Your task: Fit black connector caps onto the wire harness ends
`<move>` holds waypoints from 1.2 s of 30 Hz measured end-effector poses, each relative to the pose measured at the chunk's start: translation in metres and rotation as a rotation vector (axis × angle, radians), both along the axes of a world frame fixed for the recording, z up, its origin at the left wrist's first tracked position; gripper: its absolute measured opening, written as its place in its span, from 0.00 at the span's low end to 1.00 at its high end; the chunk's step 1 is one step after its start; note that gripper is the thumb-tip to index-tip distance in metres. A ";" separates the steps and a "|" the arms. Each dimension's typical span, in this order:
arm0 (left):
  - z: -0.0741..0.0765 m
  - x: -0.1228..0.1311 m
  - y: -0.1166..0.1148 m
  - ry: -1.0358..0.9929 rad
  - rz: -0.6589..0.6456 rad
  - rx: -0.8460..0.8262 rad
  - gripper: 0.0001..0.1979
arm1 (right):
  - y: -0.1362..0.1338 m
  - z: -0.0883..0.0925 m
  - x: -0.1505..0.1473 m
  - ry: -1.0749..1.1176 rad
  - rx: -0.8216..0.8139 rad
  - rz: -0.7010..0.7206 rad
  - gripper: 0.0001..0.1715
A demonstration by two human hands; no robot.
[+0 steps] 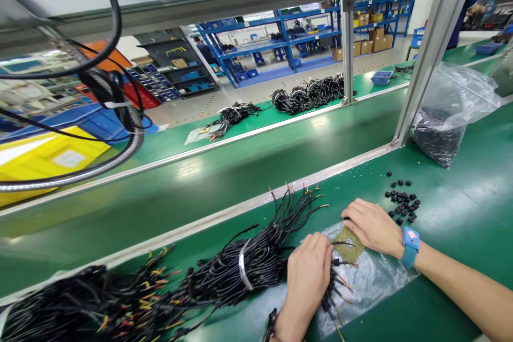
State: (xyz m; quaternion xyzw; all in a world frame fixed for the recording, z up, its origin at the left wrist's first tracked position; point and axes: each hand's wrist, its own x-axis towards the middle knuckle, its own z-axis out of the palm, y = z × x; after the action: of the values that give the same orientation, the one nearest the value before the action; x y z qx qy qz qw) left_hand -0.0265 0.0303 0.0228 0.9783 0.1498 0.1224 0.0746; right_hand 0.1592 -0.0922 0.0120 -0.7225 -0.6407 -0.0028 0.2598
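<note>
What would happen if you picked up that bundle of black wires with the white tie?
The wire bundle would probably sag, since its thin strands already curl loosely. The white tie should likely keep the middle together, while the loose ends fan out. It seems unlikely to roll.

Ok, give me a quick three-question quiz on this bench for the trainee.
1. True or false: the blue wristband is on the left hand.
2. The right hand touches: A the small olive plate; B the yellow bin; C the bag of black parts.
3. Fill in: the wire bundle by the left hand is tied with a ____ band.
Key: 1 false; 2 A; 3 white.
</note>
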 end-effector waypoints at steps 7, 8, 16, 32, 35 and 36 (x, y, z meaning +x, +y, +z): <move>0.002 0.000 0.003 0.009 -0.011 0.023 0.11 | 0.000 0.000 0.000 0.003 -0.011 -0.001 0.08; 0.003 0.000 0.003 0.018 -0.015 0.026 0.11 | 0.000 -0.001 0.000 0.003 -0.011 0.001 0.08; 0.002 -0.001 0.005 0.062 -0.023 -0.021 0.11 | -0.001 -0.001 -0.001 0.004 -0.004 0.003 0.08; -0.009 0.001 0.005 0.077 0.017 0.038 0.17 | 0.000 0.000 0.000 0.005 0.012 0.010 0.09; -0.010 0.002 0.005 0.102 0.035 0.060 0.19 | 0.000 0.002 -0.001 0.001 0.013 0.009 0.09; -0.011 0.003 0.005 0.112 0.044 0.066 0.20 | 0.000 0.002 -0.001 0.001 0.012 0.007 0.09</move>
State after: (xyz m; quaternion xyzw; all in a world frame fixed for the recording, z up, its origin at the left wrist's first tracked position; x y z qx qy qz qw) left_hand -0.0238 0.0351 0.0122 0.9820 0.1711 0.0737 0.0310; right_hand 0.1579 -0.0924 0.0142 -0.7186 -0.6432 -0.0053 0.2644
